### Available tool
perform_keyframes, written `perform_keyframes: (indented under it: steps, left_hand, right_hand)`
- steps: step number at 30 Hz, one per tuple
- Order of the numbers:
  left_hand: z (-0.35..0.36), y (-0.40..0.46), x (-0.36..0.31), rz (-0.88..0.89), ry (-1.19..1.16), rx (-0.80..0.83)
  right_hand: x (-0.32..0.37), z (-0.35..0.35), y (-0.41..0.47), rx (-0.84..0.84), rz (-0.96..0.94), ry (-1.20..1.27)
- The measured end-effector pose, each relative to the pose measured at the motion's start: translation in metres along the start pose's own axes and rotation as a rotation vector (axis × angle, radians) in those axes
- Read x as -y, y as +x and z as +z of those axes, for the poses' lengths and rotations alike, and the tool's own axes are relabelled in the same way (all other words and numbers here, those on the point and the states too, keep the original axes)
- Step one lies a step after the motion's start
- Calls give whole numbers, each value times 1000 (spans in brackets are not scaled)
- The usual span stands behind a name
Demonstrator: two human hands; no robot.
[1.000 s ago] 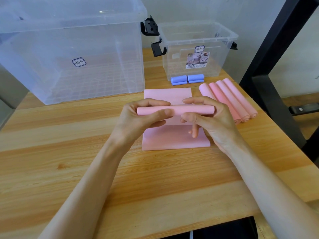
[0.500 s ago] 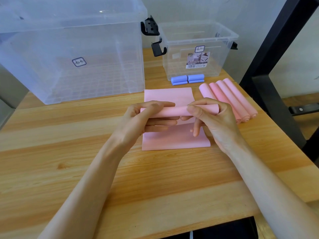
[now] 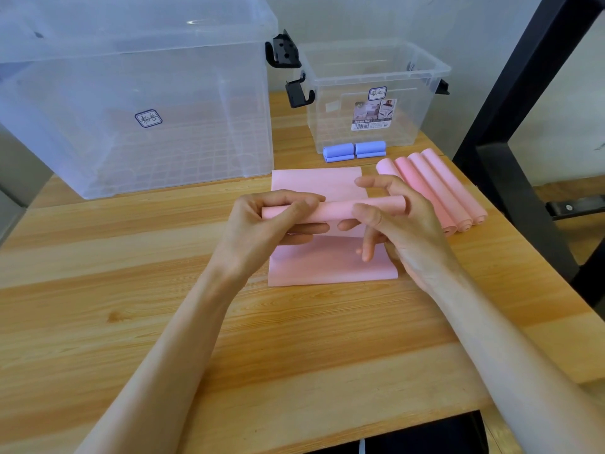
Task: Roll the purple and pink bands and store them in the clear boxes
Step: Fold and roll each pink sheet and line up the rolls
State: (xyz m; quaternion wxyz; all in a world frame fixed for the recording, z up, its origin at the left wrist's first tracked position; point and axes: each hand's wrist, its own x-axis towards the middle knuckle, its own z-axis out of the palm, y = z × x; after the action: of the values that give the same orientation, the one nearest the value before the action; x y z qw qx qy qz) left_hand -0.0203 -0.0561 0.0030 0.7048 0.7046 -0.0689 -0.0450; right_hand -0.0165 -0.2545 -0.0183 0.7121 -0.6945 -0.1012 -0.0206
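A pink band (image 3: 330,262) lies flat on the wooden table (image 3: 131,257), its upper part rolled into a tube (image 3: 337,209). My left hand (image 3: 262,231) grips the tube's left end. My right hand (image 3: 396,224) holds its right end between thumb and fingers. Several rolled pink bands (image 3: 438,191) lie side by side to the right. Two rolled purple bands (image 3: 355,150) rest in front of the small clear box (image 3: 370,93). A large clear box (image 3: 131,99) stands at the back left.
A black metal frame (image 3: 510,126) rises at the table's right edge. Black latches (image 3: 284,54) hang on the boxes' sides. The table's near edge (image 3: 327,430) runs below my forearms.
The pink tube has been turned a little further between my fingers and shifted slightly. My right fingers have repositioned over its right end.
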Motion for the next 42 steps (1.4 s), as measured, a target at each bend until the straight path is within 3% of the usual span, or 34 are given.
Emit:
perform_keyframes:
  steps: [15, 42]
  left_hand:
    - [-1, 0, 1, 33, -20, -15]
    - [0, 0, 1, -59, 7, -21]
  right_hand:
    - [0, 0, 0, -17, 11, -1]
    - [1, 0, -1, 19, -11, -9]
